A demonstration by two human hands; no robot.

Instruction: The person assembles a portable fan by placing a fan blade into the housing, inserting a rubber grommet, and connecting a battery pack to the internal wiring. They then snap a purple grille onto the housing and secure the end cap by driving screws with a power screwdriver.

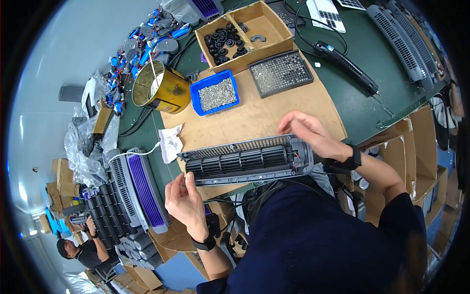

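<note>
A long grey fan housing point(230, 180) lies across the near edge of the work surface, with a black cylindrical fan wheel point(237, 160) inside it. Red wires show at its right end. My left hand point(186, 202) is at the left end, thumb tip against the corner and fingers bent close beside it. Over the right end is my right hand point(313, 134), its fingers loosely curved and apart, with nothing visible between them. Whether its palm edge touches the housing I cannot tell.
Beyond the housing stand a blue tray of small metal parts point(218, 95), a black screw tray point(280, 73), a yellow tin point(171, 90) and a cardboard box with black parts point(264, 29). An electric screwdriver point(347, 66) lies right. Purple-grilled housings point(144, 188) stand left; a person point(90, 250) works farther off.
</note>
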